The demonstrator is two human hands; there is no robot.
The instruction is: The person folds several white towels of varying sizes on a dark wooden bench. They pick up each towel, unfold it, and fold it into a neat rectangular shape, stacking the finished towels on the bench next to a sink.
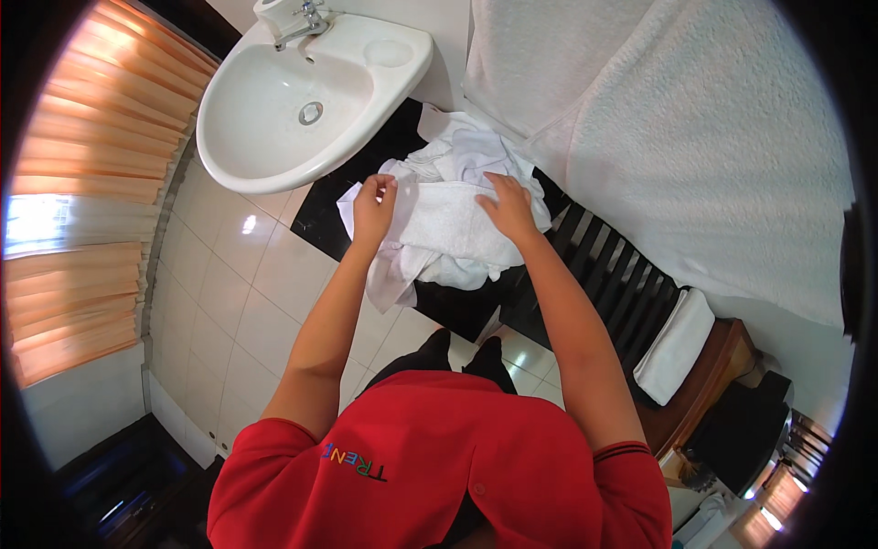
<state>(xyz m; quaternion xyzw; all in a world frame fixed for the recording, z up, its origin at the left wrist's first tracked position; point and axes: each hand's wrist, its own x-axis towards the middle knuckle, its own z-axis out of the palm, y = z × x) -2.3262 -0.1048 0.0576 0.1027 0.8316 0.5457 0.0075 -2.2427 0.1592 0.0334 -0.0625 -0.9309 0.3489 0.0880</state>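
Flat black surface (pixel 460 311), rumpled white cloths (pixel 448 215) heaped directly on it

Forms a loose, rumpled heap of white towels and cloths (pixel 455 267), piled on a black desk (pixel 320 220). Includes, on top, a white terry towel (pixel 437 215) with a nubby surface, spread as a broad band across the heap's middle, with a fairly straight far edge. Shows, just beyond that edge, a smoother pale lilac-white cloth (pixel 477 151), crumpled into soft folds. Trails, at the near left, a thinner off-white cloth (pixel 391 274), creased and drooping to a point at the desk's near edge.
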